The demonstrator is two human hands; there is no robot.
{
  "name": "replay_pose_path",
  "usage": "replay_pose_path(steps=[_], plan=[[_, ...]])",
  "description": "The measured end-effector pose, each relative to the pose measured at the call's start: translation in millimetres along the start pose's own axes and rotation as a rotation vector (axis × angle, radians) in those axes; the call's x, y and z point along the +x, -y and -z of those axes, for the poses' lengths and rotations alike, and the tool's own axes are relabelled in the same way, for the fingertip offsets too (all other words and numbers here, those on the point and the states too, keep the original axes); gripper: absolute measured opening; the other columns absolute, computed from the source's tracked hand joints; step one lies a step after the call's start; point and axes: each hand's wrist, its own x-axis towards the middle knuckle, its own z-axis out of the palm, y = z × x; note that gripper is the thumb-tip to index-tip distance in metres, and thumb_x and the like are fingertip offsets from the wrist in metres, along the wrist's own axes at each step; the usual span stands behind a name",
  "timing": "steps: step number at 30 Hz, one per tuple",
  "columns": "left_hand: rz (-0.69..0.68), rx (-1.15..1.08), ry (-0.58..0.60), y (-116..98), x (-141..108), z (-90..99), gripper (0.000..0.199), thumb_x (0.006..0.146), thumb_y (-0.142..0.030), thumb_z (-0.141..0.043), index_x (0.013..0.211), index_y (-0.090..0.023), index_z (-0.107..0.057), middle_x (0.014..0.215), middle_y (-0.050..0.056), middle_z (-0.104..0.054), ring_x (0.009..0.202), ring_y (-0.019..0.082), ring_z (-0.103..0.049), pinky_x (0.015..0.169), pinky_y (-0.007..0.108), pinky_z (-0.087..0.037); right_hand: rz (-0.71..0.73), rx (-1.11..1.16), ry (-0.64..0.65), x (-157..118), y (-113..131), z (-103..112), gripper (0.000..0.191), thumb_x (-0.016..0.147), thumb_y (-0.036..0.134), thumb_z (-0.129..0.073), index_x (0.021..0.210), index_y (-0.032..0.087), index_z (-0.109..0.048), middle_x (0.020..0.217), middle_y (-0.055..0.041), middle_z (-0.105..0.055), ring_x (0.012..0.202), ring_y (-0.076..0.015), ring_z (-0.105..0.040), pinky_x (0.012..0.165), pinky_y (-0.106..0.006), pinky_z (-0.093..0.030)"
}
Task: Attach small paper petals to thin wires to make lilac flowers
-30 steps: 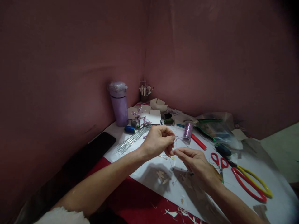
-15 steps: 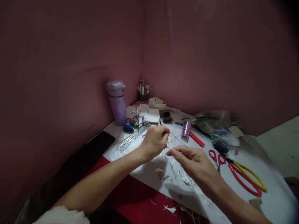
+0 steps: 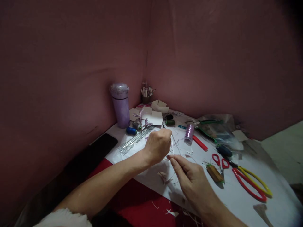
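Drawing a thin, pale, thread-like strand (image 3: 172,146) taut seems the step in hand; the next move likely calls for steady fingers and light tension. The right hand (image 3: 187,175) pinches narrowly, apparently on its lower end; the left hand (image 3: 158,144) curls, fingertips hidden, so its grip cannot be told. The strand looks fine and nearly straight, left of the shiny purple thread spool (image 3: 189,133).

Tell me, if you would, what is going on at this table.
A person is working bare-handed above white paper. The closed left hand and the pinching right hand appear to hold a thin pale strand between them. A purple spool stands beyond; red-handled scissors lie to the right.
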Motion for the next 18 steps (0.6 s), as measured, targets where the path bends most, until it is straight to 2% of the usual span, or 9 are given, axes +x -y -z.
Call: replay_pose_path(steps=[2, 3, 5, 7, 9, 11, 13, 15, 18], plan=[[-0.134, 0.127, 0.054, 1, -1, -0.3, 0.02, 0.079, -0.006, -0.039, 0.07, -0.012, -0.056, 0.067, 0.008, -0.06, 0.059, 0.015, -0.055, 0.054, 0.026, -0.04, 0.064, -0.095, 0.025, 7, 15, 21, 0.032, 0.089, 0.035, -0.043, 0.07, 0.019, -0.064, 0.058, -0.0015, -0.061, 0.054, -0.0159, -0.055, 0.052, -0.026, -0.039], [-0.191, 0.148, 0.085, 1, -1, 0.0, 0.021, 0.079, -0.006, -0.038, 0.071, -0.012, -0.056, 0.067, 0.008, -0.06, 0.057, 0.014, -0.053, 0.052, 0.026, -0.038, 0.081, -0.133, -0.013, 14, 21, 35, 0.034, 0.088, 0.037, -0.045, 0.064, 0.019, -0.062, 0.053, -0.0004, -0.058, 0.05, -0.0145, -0.051, 0.048, -0.025, -0.036], [-0.274, 0.105, 0.149, -1, -2, 1.6, 0.021, 0.079, -0.007, -0.038, 0.072, -0.012, -0.057, 0.069, 0.007, -0.06, 0.056, 0.013, -0.053, 0.051, 0.025, -0.038, 0.095, -0.165, -0.128, 33, 27, 62, 0.031, 0.084, 0.04, -0.051, 0.064, 0.019, -0.064, 0.059, -0.0017, -0.061, 0.055, -0.0149, -0.053, 0.049, -0.025, -0.036], [-0.291, -0.068, 0.205, -6, -2, 4.0, 0.021, 0.078, -0.006, -0.039, 0.073, -0.012, -0.058, 0.069, 0.006, -0.061, 0.058, 0.012, -0.055, 0.053, 0.024, -0.041, 0.072, -0.128, -0.16, 56, 22, 83, 0.027, 0.081, 0.042, -0.055, 0.068, 0.02, -0.066, 0.061, -0.0016, -0.061, 0.056, -0.0151, -0.052, 0.049, -0.025, -0.034], [-0.196, -0.377, 0.281, -11, -3, 6.5, 0.019, 0.078, -0.007, -0.042, 0.075, -0.013, -0.06, 0.064, 0.003, -0.061, 0.058, 0.011, -0.058, 0.054, 0.021, -0.045, 0.048, -0.036, -0.14, 76, 4, 91, 0.029, 0.077, 0.044, -0.059, 0.064, 0.019, -0.065, 0.06, -0.0017, -0.06, 0.056, -0.0148, -0.051, 0.05, -0.025, -0.035], [0.004, -0.729, 0.353, -16, -3, 8.3, 0.015, 0.077, -0.011, -0.046, 0.078, -0.013, -0.06, 0.056, 0.0, -0.057, 0.051, 0.01, -0.059, 0.048, 0.019, -0.046, 0.014, 0.065, -0.098, 84, -18, 84, 0.03, 0.073, 0.046, -0.062, 0.062, 0.017, -0.065, 0.06, -0.0011, -0.058, 0.057, -0.014, -0.05, 0.052, -0.025, -0.036], [0.219, -0.977, 0.38, -19, -2, 8.9, 0.01, 0.076, -0.017, -0.05, 0.078, -0.012, -0.059, 0.051, -0.002, -0.054, 0.044, 0.011, -0.058, 0.04, 0.019, -0.045, -0.033, 0.118, -0.128, 79, -37, 66, 0.032, 0.074, 0.046, -0.06, 0.064, 0.016, -0.065, 0.054, 0.0008, -0.054, 0.051, -0.0127, -0.046, 0.048, -0.024, -0.034], [0.363, -1.076, 0.346, -20, -1, 8.3, 0.009, 0.075, -0.02, -0.052, 0.075, -0.012, -0.057, 0.05, -0.002, -0.053, 0.04, 0.012, -0.057, 0.036, 0.02, -0.045, -0.041, 0.121, -0.116, 60, -47, 42, 0.031, 0.078, 0.043, -0.057, 0.068, 0.015, -0.066, 0.052, 0.0013, -0.053, 0.05, -0.0129, -0.046, 0.047, -0.024, -0.034], [0.412, -1.019, 0.234, -15, 1, 5.7, 0.008, 0.075, -0.019, -0.051, 0.073, -0.013, -0.056, 0.052, -0.002, -0.053, 0.038, 0.011, -0.055, 0.035, 0.02, -0.043, -0.02, 0.079, -0.126, 21, -42, 10, 0.029, 0.087, 0.036, -0.047, 0.076, 0.016, -0.066, 0.066, -0.0026, -0.063, 0.063, -0.0171, -0.057, 0.055, -0.025, -0.042]])
